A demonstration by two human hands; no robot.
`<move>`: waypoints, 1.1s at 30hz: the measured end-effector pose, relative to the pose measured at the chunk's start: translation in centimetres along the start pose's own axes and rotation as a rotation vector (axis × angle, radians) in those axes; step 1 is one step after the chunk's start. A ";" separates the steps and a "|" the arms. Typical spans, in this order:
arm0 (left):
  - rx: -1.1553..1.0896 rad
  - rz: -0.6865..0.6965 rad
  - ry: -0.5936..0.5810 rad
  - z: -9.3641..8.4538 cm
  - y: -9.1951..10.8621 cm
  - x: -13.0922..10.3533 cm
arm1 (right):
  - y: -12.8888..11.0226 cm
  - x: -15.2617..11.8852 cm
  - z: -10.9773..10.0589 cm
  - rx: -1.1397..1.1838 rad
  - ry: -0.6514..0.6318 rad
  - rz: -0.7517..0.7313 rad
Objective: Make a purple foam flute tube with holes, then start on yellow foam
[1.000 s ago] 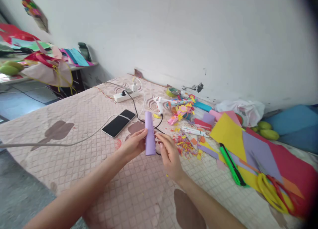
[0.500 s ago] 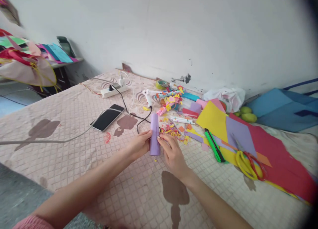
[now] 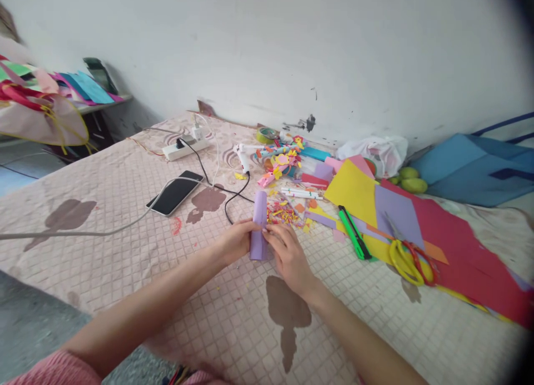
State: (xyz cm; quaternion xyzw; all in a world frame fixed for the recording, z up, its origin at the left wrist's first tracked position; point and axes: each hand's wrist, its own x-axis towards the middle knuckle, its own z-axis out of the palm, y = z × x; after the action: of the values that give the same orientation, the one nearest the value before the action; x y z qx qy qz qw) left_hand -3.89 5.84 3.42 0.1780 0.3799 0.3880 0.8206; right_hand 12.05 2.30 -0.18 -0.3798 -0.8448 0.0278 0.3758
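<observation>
A purple tube of rolled foam or paper sheet (image 3: 259, 246) stands out between my two hands above the table, its long side pointing away from me. My left hand (image 3: 239, 241) is closed around its left side, thumb on top. On the right edge, my right hand (image 3: 287, 254) presses its fingertips against the roll near the seam. Just beyond the roll lie small yellow, red and orange scraps (image 3: 286, 213). Behind them rests a white glue gun (image 3: 242, 158) with a black cord.
To the right are a green box cutter (image 3: 354, 233), yellow-and-red scissors (image 3: 411, 262), and yellow (image 3: 352, 186), purple and red sheets (image 3: 454, 251). A phone (image 3: 176, 193) lies left, crossed by a grey cable, near a white power strip (image 3: 186, 148). A wall closes off the back.
The view has shifted slightly, so the table things sit a little further left and higher. My left thumb now lies further across the purple roll; both hands still hold it.
</observation>
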 end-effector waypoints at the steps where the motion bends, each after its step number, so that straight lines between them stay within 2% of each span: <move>1: -0.004 -0.014 0.012 0.0 0.0 0.0 | 0.0 0.0 0.0 0.009 0.001 -0.005; 14: -0.032 -0.087 0.073 0.4 -0.1 0.3 | 0.5 -0.1 -0.3 0.020 -0.053 -0.016; 20: -0.029 -0.115 0.059 0.1 0.3 0.0 | 0.6 -0.1 -0.4 0.052 -0.074 -0.017; 27: -0.056 -0.087 0.044 -0.5 0.1 0.3 | 0.5 0.1 -0.9 0.078 -0.080 -0.005; 33: -0.081 -0.092 0.007 -0.8 0.2 0.5 | 0.8 -0.3 -1.1 0.089 -0.096 -0.047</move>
State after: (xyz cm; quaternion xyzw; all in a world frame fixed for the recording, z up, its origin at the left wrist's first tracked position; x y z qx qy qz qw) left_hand -4.36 6.31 2.78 0.1254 0.3746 0.3655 0.8428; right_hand 13.40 2.43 0.13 -0.3410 -0.8684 0.0749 0.3520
